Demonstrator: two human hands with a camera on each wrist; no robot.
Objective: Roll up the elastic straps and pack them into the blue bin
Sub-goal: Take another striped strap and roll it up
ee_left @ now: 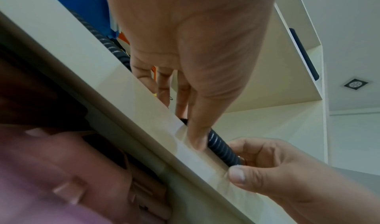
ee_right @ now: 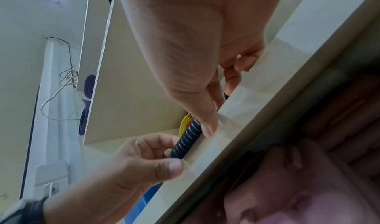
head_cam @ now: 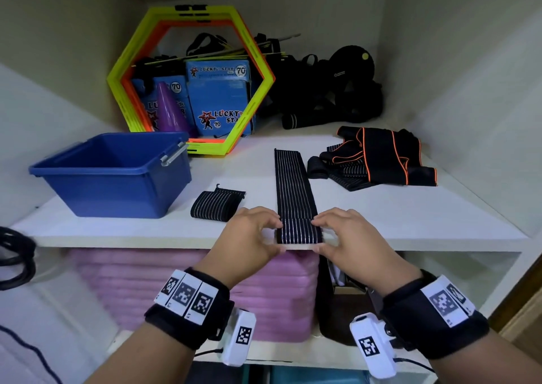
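Observation:
A long black elastic strap with white stripes (head_cam: pixel 293 184) lies straight across the white shelf (head_cam: pixel 410 222), its near end turned over into a small roll (head_cam: pixel 299 231) at the front edge. My left hand (head_cam: pixel 258 231) pinches the roll's left end and my right hand (head_cam: pixel 340 231) pinches its right end. The wrist views show the thin striped roll (ee_left: pixel 221 148) (ee_right: pixel 187 139) held between thumbs and fingers of both hands. A folded striped strap (head_cam: pixel 217 203) lies left of it. The blue bin (head_cam: pixel 114 172) stands open at the left; I see nothing inside it.
A heap of black straps with orange edging (head_cam: pixel 378 157) lies at the right. Behind stand yellow and orange hexagon rings (head_cam: pixel 187 75), blue boxes, a purple cone (head_cam: pixel 170 110) and black gear. Pink mats (head_cam: pixel 190 289) fill the shelf below.

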